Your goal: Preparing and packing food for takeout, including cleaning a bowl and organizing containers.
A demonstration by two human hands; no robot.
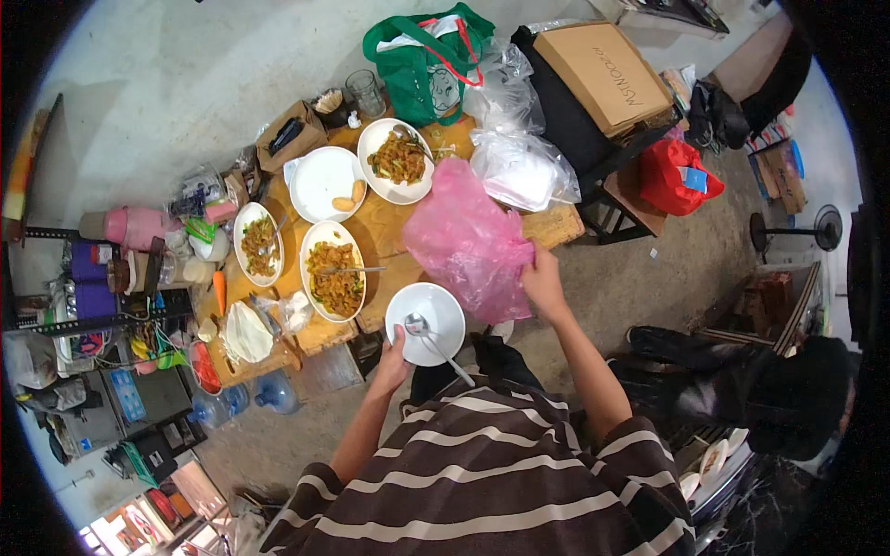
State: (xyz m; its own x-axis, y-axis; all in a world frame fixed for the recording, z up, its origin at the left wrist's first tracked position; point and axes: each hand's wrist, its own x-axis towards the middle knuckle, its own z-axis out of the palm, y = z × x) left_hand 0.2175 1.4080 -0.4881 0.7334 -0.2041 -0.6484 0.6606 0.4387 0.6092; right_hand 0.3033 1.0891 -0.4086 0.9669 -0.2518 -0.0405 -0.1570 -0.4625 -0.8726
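My left hand [394,361] grips the rim of a white bowl [447,306], in which a metal spoon [418,324] rests with its handle over the near edge. In my right hand [542,278] is the gathered end of a pink plastic bag [462,240], spread partly over the wooden table. Beyond the bowl, an oval plate of noodles [336,278] carries a utensil; a smaller plate of noodles [259,243] lies farther left. Another plate of noodles [398,158] sits at the back, beside a white plate [320,184] with two small brown pieces of food.
A green tote bag [434,76] and clear plastic bags [521,170] stand at the table's back right. A cardboard box [601,76] rests beyond them. A carrot [220,292] lies at the left. Water jugs [277,393] are on the floor. A person in dark clothes [751,396] is at right.
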